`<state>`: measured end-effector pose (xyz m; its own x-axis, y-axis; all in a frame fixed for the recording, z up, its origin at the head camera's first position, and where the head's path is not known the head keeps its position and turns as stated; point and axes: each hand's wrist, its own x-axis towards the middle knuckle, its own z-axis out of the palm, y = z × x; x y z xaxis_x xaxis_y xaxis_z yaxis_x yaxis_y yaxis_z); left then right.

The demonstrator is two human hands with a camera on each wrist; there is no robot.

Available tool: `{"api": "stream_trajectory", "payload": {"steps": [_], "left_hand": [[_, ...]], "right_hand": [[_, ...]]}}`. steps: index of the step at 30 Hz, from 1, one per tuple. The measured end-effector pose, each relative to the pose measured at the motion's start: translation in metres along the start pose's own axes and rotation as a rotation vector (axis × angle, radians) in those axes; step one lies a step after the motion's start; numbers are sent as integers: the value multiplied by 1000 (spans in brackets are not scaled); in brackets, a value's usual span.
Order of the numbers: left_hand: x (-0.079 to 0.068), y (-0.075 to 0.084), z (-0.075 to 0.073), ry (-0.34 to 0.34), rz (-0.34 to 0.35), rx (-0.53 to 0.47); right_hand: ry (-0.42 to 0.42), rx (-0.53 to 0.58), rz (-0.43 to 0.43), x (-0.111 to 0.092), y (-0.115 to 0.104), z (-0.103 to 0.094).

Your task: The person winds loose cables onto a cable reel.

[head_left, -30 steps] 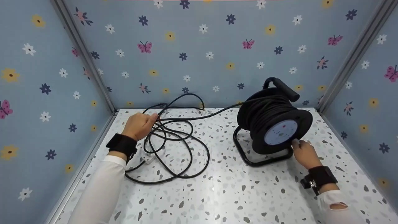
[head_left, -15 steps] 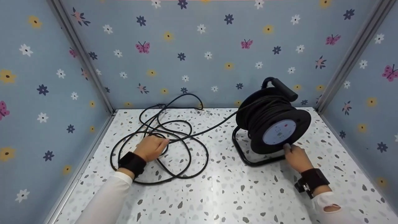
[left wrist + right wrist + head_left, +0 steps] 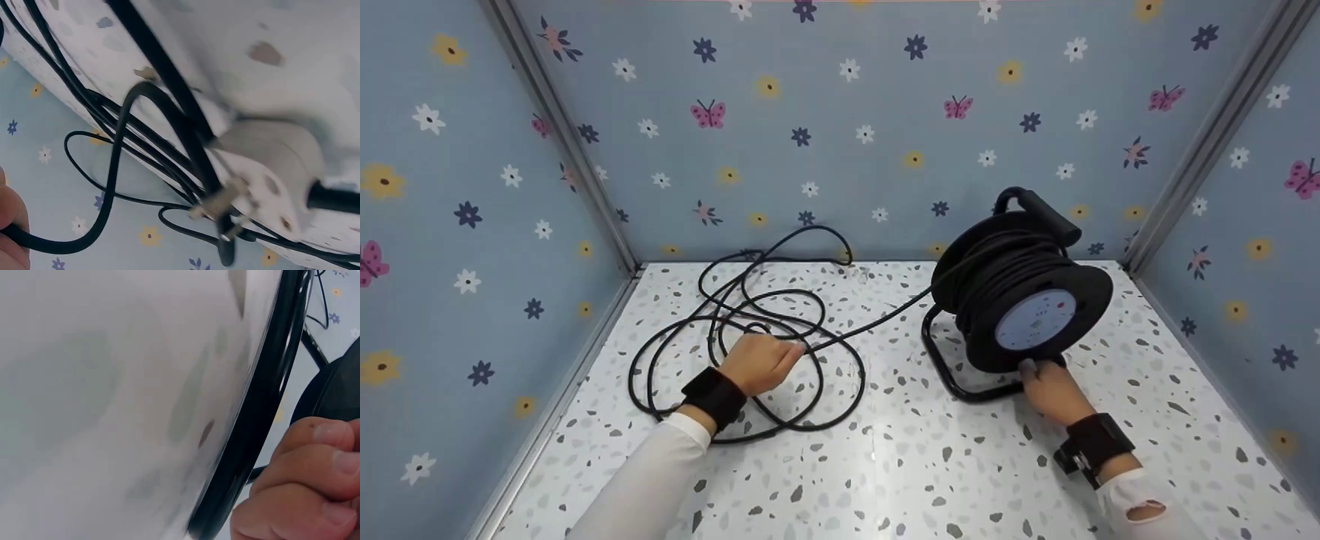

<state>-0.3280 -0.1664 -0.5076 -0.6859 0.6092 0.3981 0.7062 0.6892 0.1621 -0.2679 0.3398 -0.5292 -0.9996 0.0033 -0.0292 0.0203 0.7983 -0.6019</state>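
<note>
My left hand (image 3: pixel 761 365) grips a black cable (image 3: pixel 877 322) over the loose coils on the left. From its fingers the cable runs up to the cable reel (image 3: pixel 986 345) on the right. My right hand (image 3: pixel 1056 394) is at the reel's lower rim, thumb against it; in the right wrist view its fingers (image 3: pixel 304 464) are curled beside the black drum. Part of the cable is wound on the drum, whose face has a pale blue socket disc (image 3: pixel 1035 319). A white plug (image 3: pixel 275 169) shows large in the left wrist view; the left hand hides it in the head view.
The reel rests on a black tubular stand (image 3: pixel 941 367), with a carrying handle (image 3: pixel 1050 217) on top. Loose cable loops (image 3: pixel 859 382) spread over the speckled white tabletop (image 3: pixel 885 465). Blue flowered panels (image 3: pixel 840 172) enclose the back and sides.
My left hand has moved right and toward me, drawing the cable lower. My right hand has moved left along the reel's lower rim, and the drum has turned clockwise with it.
</note>
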Motion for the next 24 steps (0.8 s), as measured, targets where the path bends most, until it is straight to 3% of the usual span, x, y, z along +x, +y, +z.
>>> {"api": "stream_trajectory", "payload": {"steps": [7, 15, 24], "left_hand": [[20, 17, 14, 28, 20, 32], [32, 30, 17, -3, 7, 12], [44, 46, 20, -11, 6, 20]], "right_hand": [[-50, 16, -64, -5, -16, 4], [-102, 43, -15, -7, -34, 11], [-98, 187, -11, -11, -57, 16]]}}
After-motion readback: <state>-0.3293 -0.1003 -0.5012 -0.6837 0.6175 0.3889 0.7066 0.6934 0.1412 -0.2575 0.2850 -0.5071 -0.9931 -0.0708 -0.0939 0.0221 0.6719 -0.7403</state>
